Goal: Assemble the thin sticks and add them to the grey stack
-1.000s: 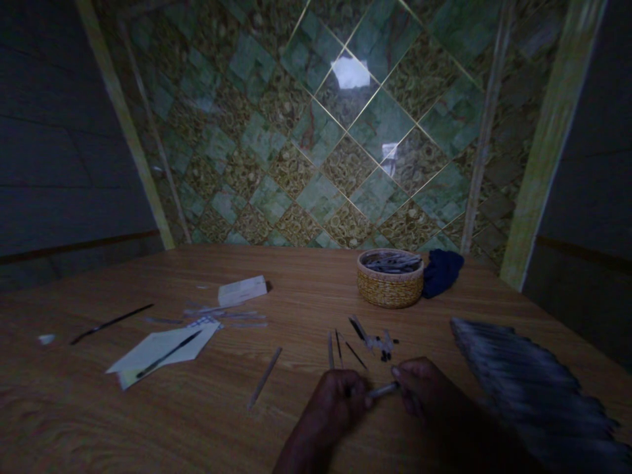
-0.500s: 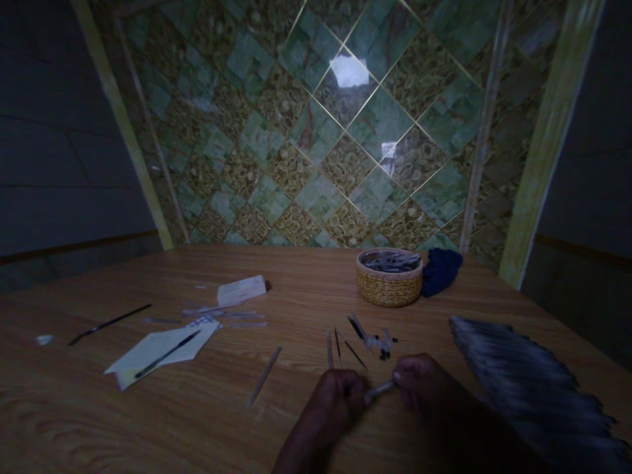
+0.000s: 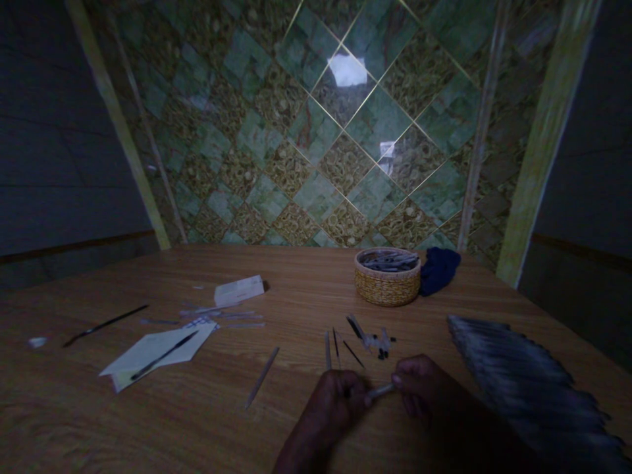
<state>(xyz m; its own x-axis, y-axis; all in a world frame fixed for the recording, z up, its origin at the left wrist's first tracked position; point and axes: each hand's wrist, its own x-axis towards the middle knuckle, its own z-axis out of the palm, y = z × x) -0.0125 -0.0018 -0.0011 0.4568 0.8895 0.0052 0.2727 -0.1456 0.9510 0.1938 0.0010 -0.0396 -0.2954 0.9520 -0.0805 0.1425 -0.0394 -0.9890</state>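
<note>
Between my two hands runs a slim pale pen barrel (image 3: 381,390), held nearly level above the table. My left hand (image 3: 340,398) pinches its left end with curled fingers. At its right end, my right hand (image 3: 419,385) grips it between thumb and fingers. Just beyond my hands lie a grey pen barrel (image 3: 328,350), thin dark refills (image 3: 353,354) and a cluster of small clear and black pen parts (image 3: 378,342). Another pale barrel (image 3: 262,378) rests by itself, left of my left hand. The light is dim, so fine details are unclear.
A large row of dark pens (image 3: 528,388) lies at the right. Farther back stand a round woven basket (image 3: 388,288) of pens and a dark blue cloth (image 3: 439,270). On the left are a white box (image 3: 239,291), papers (image 3: 172,345), thin strips and a black pen (image 3: 106,325).
The view has shifted very slightly. Both hands keep their grip on the pen barrel and have hardly moved.
</note>
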